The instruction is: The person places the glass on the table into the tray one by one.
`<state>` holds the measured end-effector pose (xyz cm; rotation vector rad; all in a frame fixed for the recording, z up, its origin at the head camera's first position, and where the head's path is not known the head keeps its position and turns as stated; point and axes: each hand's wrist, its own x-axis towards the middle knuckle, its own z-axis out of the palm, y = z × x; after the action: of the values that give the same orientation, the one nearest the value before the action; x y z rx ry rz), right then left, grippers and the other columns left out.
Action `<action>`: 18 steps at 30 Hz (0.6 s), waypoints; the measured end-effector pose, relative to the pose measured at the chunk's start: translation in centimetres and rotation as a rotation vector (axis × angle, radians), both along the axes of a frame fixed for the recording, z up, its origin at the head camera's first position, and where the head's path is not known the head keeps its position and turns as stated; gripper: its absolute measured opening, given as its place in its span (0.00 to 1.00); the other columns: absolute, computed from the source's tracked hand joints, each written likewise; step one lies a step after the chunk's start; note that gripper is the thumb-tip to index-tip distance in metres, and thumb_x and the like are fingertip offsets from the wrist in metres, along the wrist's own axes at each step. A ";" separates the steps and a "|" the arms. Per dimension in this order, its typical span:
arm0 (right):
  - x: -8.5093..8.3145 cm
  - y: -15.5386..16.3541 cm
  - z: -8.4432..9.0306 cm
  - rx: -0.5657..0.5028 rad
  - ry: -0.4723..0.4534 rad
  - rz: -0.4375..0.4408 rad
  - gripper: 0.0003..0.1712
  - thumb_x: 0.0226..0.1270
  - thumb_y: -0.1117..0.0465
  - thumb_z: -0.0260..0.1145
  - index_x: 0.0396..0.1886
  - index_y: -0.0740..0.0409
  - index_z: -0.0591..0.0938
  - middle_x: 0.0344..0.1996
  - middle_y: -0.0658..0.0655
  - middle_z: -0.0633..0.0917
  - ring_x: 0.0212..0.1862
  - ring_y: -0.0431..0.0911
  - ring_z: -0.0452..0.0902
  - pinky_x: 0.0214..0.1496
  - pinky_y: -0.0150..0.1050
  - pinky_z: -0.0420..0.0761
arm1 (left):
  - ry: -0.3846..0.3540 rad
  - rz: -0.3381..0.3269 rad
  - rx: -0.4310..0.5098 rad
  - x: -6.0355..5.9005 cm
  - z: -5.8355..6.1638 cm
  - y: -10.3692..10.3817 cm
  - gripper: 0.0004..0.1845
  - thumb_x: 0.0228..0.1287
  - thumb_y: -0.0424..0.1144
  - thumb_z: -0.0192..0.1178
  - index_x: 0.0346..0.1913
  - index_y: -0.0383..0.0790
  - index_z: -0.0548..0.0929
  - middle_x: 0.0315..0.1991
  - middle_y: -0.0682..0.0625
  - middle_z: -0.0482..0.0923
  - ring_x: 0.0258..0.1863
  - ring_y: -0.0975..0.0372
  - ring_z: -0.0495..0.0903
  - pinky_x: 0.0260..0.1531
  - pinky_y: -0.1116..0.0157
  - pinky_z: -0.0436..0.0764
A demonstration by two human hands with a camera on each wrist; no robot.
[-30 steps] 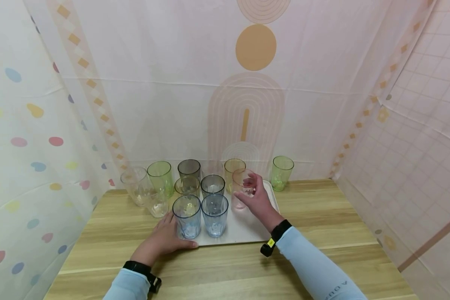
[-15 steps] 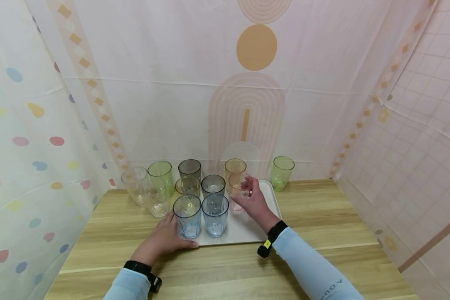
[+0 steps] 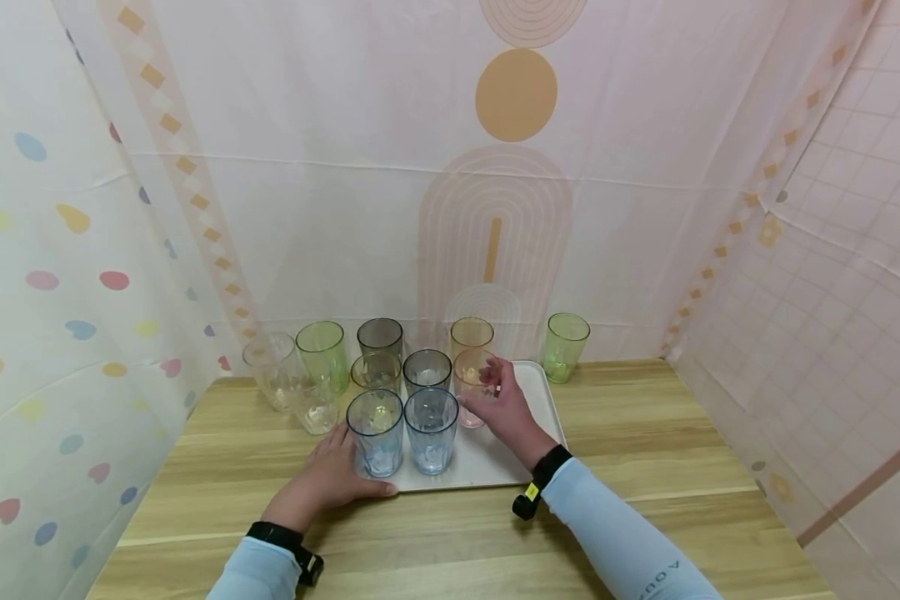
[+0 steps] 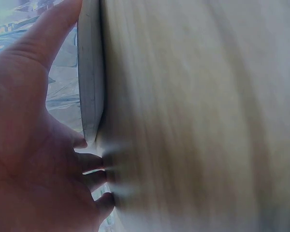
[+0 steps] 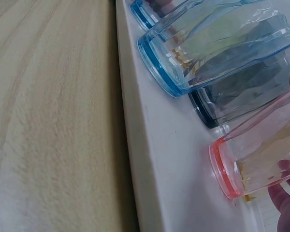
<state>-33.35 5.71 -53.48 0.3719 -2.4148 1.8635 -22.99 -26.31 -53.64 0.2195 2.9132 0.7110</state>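
A pink tumbler [image 3: 471,379] stands upright at the right of the glasses on the white tray [image 3: 487,467]. My right hand [image 3: 506,412] holds it from the right, thumb on the near side, fingers behind. In the right wrist view the tumbler's pink base [image 5: 224,169] is at the tray's surface; whether it touches cannot be told. My left hand [image 3: 333,475] rests around the tray's front left corner, thumb along the front edge and fingers at the left side. Two blue tumblers [image 3: 381,450] [image 3: 431,450] stand close to it, with a grey tumbler [image 3: 427,371] behind.
Behind on the tray are a dark grey tumbler [image 3: 380,333] and amber ones [image 3: 472,332] [image 3: 376,367]. Left of the tray stand a green tumbler [image 3: 322,354] and clear ones [image 3: 270,371] [image 3: 315,408]. Another green tumbler [image 3: 566,346] stands on the wooden table [image 3: 630,433] at right.
My right hand has moved slightly left and toward me with the pink tumbler, bringing it beside the grey and blue tumblers. The left hand has stayed at the tray corner.
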 end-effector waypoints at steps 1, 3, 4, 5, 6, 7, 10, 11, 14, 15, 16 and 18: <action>0.0 0.0 0.0 0.001 0.002 0.000 0.54 0.66 0.54 0.85 0.82 0.56 0.63 0.68 0.60 0.79 0.71 0.55 0.74 0.77 0.59 0.73 | -0.001 0.002 0.001 0.0 0.0 0.0 0.83 0.46 0.76 0.82 0.86 0.20 0.49 0.84 0.18 0.47 0.83 0.25 0.49 0.80 0.27 0.53; 0.0 0.0 -0.1 0.003 0.010 -0.001 0.53 0.66 0.54 0.85 0.82 0.56 0.63 0.68 0.60 0.79 0.72 0.55 0.74 0.77 0.59 0.73 | -0.002 0.005 0.000 0.0 0.0 0.1 0.83 0.46 0.76 0.82 0.86 0.20 0.49 0.84 0.18 0.47 0.83 0.25 0.49 0.80 0.27 0.53; 0.0 -0.1 -0.2 0.002 0.017 -0.003 0.53 0.66 0.54 0.85 0.82 0.57 0.63 0.68 0.60 0.79 0.72 0.56 0.74 0.77 0.59 0.73 | -0.002 0.005 -0.001 0.0 -0.1 0.1 0.83 0.46 0.76 0.82 0.86 0.20 0.49 0.84 0.18 0.47 0.83 0.25 0.49 0.80 0.27 0.53; 0.0 -0.1 -0.2 0.005 0.022 -0.006 0.54 0.66 0.55 0.85 0.82 0.57 0.63 0.68 0.60 0.79 0.72 0.56 0.74 0.76 0.59 0.73 | -0.003 0.006 -0.001 0.0 -0.1 0.0 0.83 0.46 0.76 0.82 0.86 0.21 0.49 0.84 0.18 0.47 0.83 0.24 0.49 0.80 0.27 0.53; 0.0 -0.1 -0.3 0.005 0.029 -0.010 0.54 0.66 0.55 0.85 0.82 0.57 0.63 0.68 0.61 0.80 0.72 0.56 0.74 0.76 0.60 0.73 | -0.004 0.006 -0.001 0.0 -0.1 0.0 0.83 0.46 0.76 0.81 0.86 0.21 0.49 0.84 0.18 0.47 0.83 0.24 0.49 0.80 0.26 0.53; 0.0 -0.1 -0.4 0.007 0.034 -0.014 0.54 0.66 0.55 0.86 0.82 0.57 0.63 0.68 0.61 0.80 0.72 0.56 0.74 0.75 0.60 0.73 | -0.005 0.006 0.000 -0.1 -0.1 0.0 0.83 0.46 0.76 0.82 0.86 0.21 0.49 0.84 0.18 0.47 0.83 0.24 0.49 0.80 0.26 0.53; -0.1 -0.1 -0.6 0.005 0.043 -0.019 0.54 0.66 0.56 0.86 0.82 0.57 0.63 0.67 0.61 0.80 0.71 0.56 0.74 0.75 0.60 0.74 | -0.002 0.005 -0.001 -0.2 -0.3 -0.1 0.83 0.46 0.76 0.82 0.86 0.20 0.48 0.84 0.18 0.46 0.83 0.24 0.49 0.80 0.26 0.53; -0.2 -0.1 -0.6 0.005 0.044 -0.021 0.54 0.66 0.56 0.86 0.82 0.56 0.63 0.67 0.61 0.80 0.71 0.56 0.74 0.75 0.59 0.74 | -0.003 0.006 -0.001 -0.2 -0.3 -0.1 0.83 0.46 0.76 0.82 0.86 0.21 0.48 0.84 0.18 0.46 0.83 0.24 0.49 0.80 0.26 0.53; -0.2 -0.2 -0.7 0.001 0.047 -0.022 0.53 0.66 0.57 0.86 0.82 0.57 0.63 0.67 0.61 0.79 0.71 0.56 0.74 0.75 0.59 0.74 | -0.001 0.006 0.000 -0.2 -0.3 -0.1 0.83 0.46 0.76 0.82 0.86 0.20 0.48 0.84 0.18 0.45 0.83 0.24 0.49 0.80 0.26 0.53; -0.2 -0.2 -0.7 0.000 0.048 -0.021 0.53 0.66 0.57 0.85 0.82 0.57 0.63 0.67 0.61 0.79 0.71 0.56 0.75 0.75 0.59 0.74 | -0.004 0.006 0.002 -0.1 -0.3 -0.1 0.83 0.46 0.76 0.81 0.86 0.20 0.48 0.84 0.18 0.45 0.83 0.25 0.49 0.80 0.27 0.53; -0.2 -0.2 -0.8 0.003 0.051 -0.022 0.53 0.66 0.57 0.85 0.82 0.57 0.63 0.67 0.61 0.80 0.71 0.56 0.75 0.75 0.59 0.74 | -0.002 0.005 0.003 -0.1 -0.2 0.0 0.83 0.46 0.76 0.82 0.86 0.20 0.48 0.84 0.18 0.46 0.83 0.24 0.49 0.80 0.27 0.53; -0.2 -0.2 -0.7 0.007 0.045 -0.021 0.54 0.66 0.56 0.86 0.82 0.57 0.63 0.67 0.61 0.80 0.71 0.56 0.75 0.75 0.59 0.74 | 0.001 0.003 0.002 0.0 -0.1 0.0 0.83 0.47 0.76 0.82 0.86 0.20 0.49 0.84 0.18 0.46 0.83 0.24 0.49 0.80 0.27 0.53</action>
<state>-33.56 5.54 -54.19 0.3836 -2.3871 1.8192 -22.99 -26.31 -53.72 0.2160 2.9146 0.7140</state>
